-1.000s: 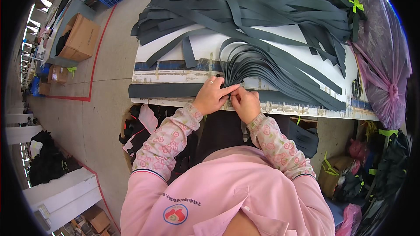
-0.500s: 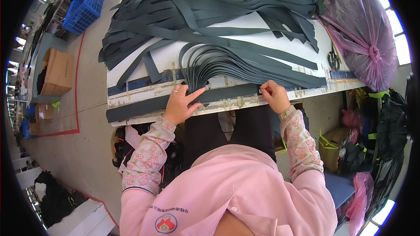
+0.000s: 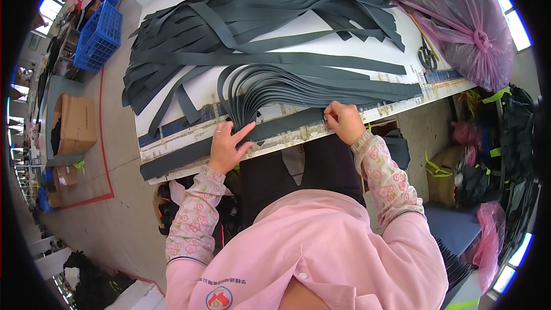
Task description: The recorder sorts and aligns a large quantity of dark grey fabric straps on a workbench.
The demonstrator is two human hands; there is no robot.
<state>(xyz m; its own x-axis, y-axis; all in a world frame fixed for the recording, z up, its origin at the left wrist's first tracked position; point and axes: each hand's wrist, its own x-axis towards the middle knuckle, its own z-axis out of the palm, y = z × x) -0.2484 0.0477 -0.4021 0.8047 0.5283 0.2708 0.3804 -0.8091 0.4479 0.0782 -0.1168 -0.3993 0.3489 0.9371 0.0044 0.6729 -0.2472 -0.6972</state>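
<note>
A flat dark grey-green elastic strip [image 3: 178,162] lies along the near edge of the white table. My left hand [image 3: 225,150] rests on it with thumb and forefinger spread, beside the lower ends of a stack of similar strips [image 3: 298,90] bent over in an arch. At the flat strip's right end, my right hand [image 3: 344,123] is closed, thumb against curled fingers, pinching the strip there. The strip part under my left palm is hidden.
A large heap of loose strips [image 3: 275,0] covers the table's far side. Black-handled scissors [image 3: 427,57] lie at the right, near a full pink plastic bag [image 3: 459,23]. A blue crate [image 3: 99,37] and a cardboard box [image 3: 77,124] stand to the left.
The whole view has turned slightly, so the table sits more tilted and lower to its left. Both hands keep about the same places on the strip.
</note>
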